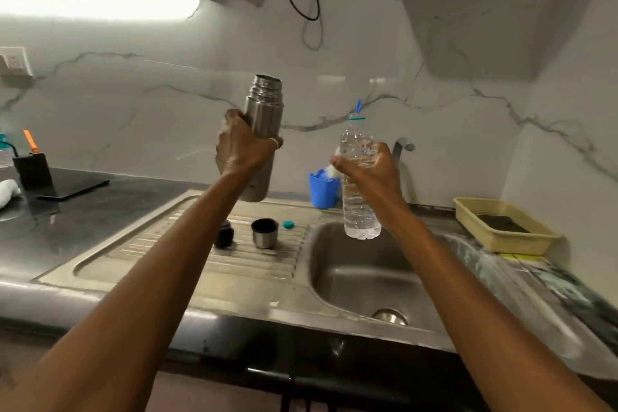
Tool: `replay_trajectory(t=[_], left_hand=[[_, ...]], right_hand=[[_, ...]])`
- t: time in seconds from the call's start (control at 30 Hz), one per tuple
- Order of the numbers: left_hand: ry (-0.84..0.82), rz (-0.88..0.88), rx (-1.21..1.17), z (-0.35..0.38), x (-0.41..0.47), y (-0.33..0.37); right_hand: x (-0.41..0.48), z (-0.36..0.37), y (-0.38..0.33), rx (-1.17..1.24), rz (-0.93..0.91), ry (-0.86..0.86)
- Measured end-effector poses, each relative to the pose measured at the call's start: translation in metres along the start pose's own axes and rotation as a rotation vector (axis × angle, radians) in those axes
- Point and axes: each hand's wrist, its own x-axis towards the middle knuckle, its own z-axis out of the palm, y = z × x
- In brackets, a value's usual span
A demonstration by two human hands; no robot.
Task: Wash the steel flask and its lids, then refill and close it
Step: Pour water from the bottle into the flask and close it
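Gripping the steel flask (264, 117) round its middle, the left hand (245, 147) holds it above the draining board (261, 264) — long axis nearly vertical, open mouth up, top leaning slightly right. The right hand (371, 170) curls round a clear water bottle (359, 211), neck up, over the sink (351, 278). On the board stand a black stopper (224, 234), the steel cup lid (265, 232) mouth-up and a teal cap (288, 225) — apart from one another.
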Motion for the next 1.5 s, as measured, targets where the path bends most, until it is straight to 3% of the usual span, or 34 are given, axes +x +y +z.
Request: replay_trajectory(t=[0.2, 0.47, 0.67, 1.07, 1.5], left_hand=[[-0.228, 0.069, -0.027, 0.072, -0.070, 0.043], [-0.390, 0.095, -0.014, 0.155, -0.126, 0.036], [-0.431, 0.096, 0.009, 0.187, -0.141, 0.017], [-0.453, 0.093, 0.057, 0.206, -0.146, -0.024], [-0.483, 0.098, 0.051, 0.214, -0.144, -0.039]], right_hand=[[-0.005, -0.070, 0.003, -0.153, 0.011, 0.034], [-0.012, -0.126, 0.041, -0.473, 0.032, -0.017], [-0.010, -0.136, 0.069, -0.651, 0.040, -0.124], [0.017, -0.136, 0.076, -1.278, -0.126, -0.369], [0.043, -0.122, 0.050, -1.746, -0.407, -0.511]])
